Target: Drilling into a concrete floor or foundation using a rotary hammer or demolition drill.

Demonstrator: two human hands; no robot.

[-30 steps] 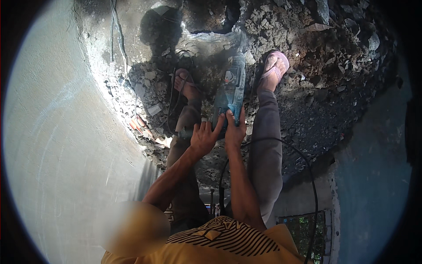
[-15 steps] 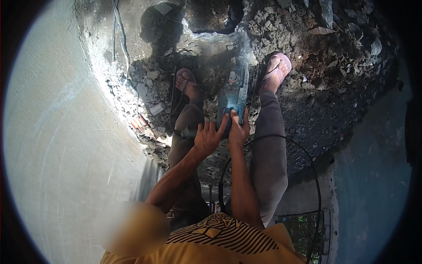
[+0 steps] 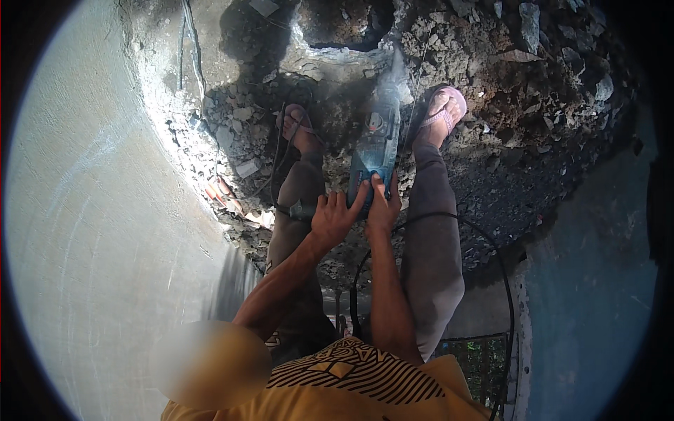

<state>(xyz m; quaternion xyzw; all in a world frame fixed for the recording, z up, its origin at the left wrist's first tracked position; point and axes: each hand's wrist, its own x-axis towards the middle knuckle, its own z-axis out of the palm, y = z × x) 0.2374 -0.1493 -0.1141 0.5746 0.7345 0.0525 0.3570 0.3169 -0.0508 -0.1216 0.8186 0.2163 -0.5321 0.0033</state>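
A dusty teal demolition hammer [image 3: 372, 151] lies between my feet, its front end pointing away from me at the broken floor. Pale dust blurs its tip, so the bit cannot be made out. My left hand [image 3: 335, 219] is closed around a grip at the hammer's rear left side, its dark end [image 3: 300, 210] poking out beyond the fingers. At the back end of the body, my right hand [image 3: 382, 207] wraps the rear handle, with the thumb laid on top. Just past the hammer's front is a dark square-edged hole [image 3: 344, 28] with a pale chipped rim.
My sandalled feet [image 3: 446, 112] stand either side of the hammer. A black cable [image 3: 502, 274] loops past my right leg. Rubble [image 3: 533, 91] covers the right side; loose wires [image 3: 193, 56] lie far left. Plastered walls [image 3: 91, 231] close in on both sides.
The view has shifted slightly, so the hole shows a little lower and more fully. Pale haze now blurs the hammer's body more. Both hands keep their hold.
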